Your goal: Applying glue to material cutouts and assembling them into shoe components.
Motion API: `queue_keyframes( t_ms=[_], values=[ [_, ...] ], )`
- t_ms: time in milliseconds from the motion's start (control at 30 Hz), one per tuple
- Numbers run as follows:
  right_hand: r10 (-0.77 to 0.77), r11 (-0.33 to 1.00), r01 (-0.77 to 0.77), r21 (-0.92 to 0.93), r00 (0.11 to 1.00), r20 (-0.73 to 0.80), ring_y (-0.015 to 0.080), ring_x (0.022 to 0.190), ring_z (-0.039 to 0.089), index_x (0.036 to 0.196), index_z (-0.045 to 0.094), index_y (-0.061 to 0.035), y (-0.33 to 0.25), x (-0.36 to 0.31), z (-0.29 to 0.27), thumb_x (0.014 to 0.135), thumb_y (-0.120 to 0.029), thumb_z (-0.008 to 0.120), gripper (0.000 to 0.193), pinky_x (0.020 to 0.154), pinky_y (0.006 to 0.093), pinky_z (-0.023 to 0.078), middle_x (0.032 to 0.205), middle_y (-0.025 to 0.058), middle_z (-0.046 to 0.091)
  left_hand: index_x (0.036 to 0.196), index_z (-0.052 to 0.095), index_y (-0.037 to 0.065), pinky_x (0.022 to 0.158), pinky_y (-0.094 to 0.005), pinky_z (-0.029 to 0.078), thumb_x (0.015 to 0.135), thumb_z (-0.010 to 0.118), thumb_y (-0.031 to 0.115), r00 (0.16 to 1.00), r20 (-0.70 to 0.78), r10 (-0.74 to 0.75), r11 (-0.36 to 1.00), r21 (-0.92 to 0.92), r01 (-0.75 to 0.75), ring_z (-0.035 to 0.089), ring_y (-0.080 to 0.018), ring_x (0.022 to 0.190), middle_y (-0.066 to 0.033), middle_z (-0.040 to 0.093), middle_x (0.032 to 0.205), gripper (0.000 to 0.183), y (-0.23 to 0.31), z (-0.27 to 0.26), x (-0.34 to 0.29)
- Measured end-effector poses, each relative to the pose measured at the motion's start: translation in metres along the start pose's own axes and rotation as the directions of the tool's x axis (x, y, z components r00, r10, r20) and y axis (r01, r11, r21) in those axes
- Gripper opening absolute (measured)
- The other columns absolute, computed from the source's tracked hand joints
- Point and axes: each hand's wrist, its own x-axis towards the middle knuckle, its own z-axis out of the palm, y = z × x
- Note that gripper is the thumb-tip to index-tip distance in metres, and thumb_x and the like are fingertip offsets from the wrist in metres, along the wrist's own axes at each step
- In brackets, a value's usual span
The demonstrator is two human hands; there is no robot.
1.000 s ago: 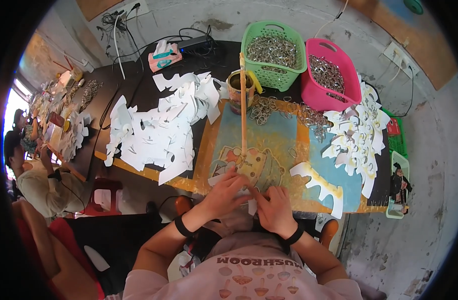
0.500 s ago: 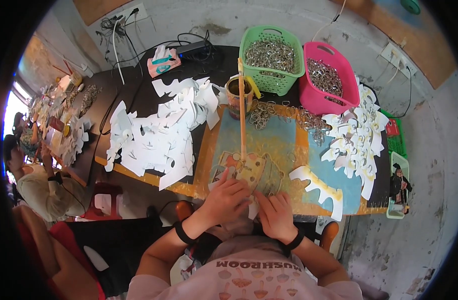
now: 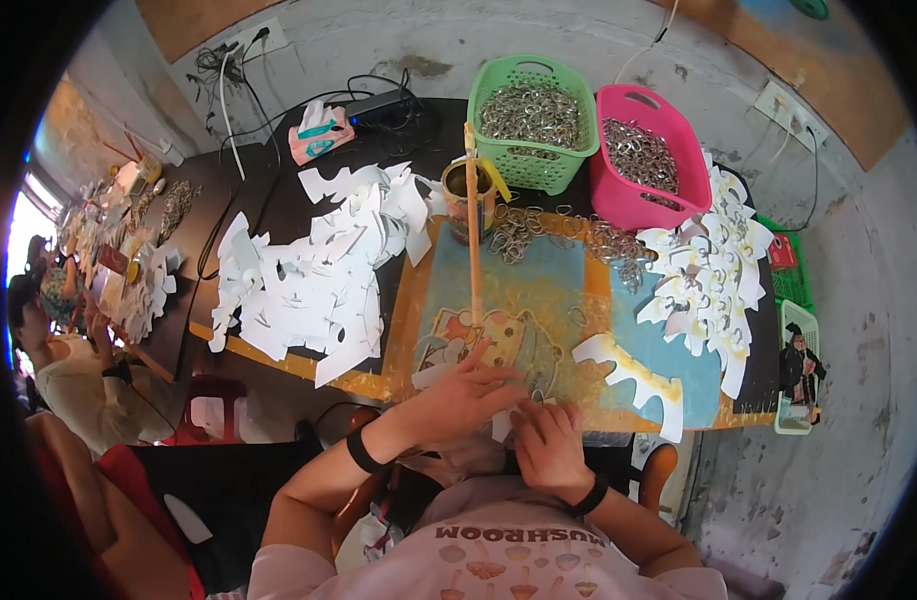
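My left hand (image 3: 464,402) reaches over the front edge of the worn work board (image 3: 404,345), its fingers stretched out and apart, just above a white cut-out piece (image 3: 434,376). Beside it my right hand (image 3: 552,445) is closed, fingers curled on the white piece, which mostly lies under both hands. A small metal ring (image 3: 537,397) shows between the two hands' fingertips; which hand touches it I cannot tell. Beyond them a wooden stick (image 3: 474,250) leans from a glue-stained can (image 3: 457,200) onto a printed picture on the board. To the right lies a scalloped white strip (image 3: 634,382) with yellowish glue.
White cut-outs (image 3: 324,285) are heaped at left, glued ones (image 3: 704,265) at right. A green basket (image 3: 544,165) and a pink basket (image 3: 619,185) hold metal rings; loose rings (image 3: 519,235) lie before them. Tissues (image 3: 319,140) stand at the back. Another person (image 3: 79,385) sits far left.
My left hand has moved slightly right and its fingers have spread toward the right hand. A metal ring now shows between the fingertips. The whole view has shifted a little.
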Motion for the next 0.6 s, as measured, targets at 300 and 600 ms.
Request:
queue_keyframes(
  t_ms=[300, 600],
  values=[
    [0.028, 0.999, -0.029, 0.013, 0.998, 0.062, 0.0343, 0.11, 0.045, 0.111, 0.059, 0.0015, -0.008, -0.008, -0.003, 0.072, -0.01, 0.064, 0.041, 0.098, 0.0499, 0.033, 0.123, 0.0172, 0.052, 0.107, 0.057, 0.006, 0.11, -0.0569, 0.027, 0.079, 0.064, 0.006, 1.0, 0.007, 0.015, 0.999, -0.034, -0.015, 0.059, -0.0229, 0.101, -0.0075, 0.061, 0.098, 0.029, 0.0, 0.003, -0.003],
    [0.047, 0.999, -0.049, 0.016, 0.993, 0.109, 0.0354, 0.113, 0.043, 0.115, 0.059, 0.001, -0.01, -0.008, -0.01, 0.074, -0.011, 0.065, 0.044, 0.099, 0.05, 0.034, 0.124, 0.0179, 0.05, 0.111, 0.055, 0.005, 0.109, -0.0588, 0.024, 0.08, 0.054, 0.003, 1.0, -0.019, 0.013, 1.0, 0.023, -0.013, 0.053, -0.0271, 0.105, -0.0109, 0.057, 0.098, 0.031, 0.009, 0.01, -0.012]
  ],
)
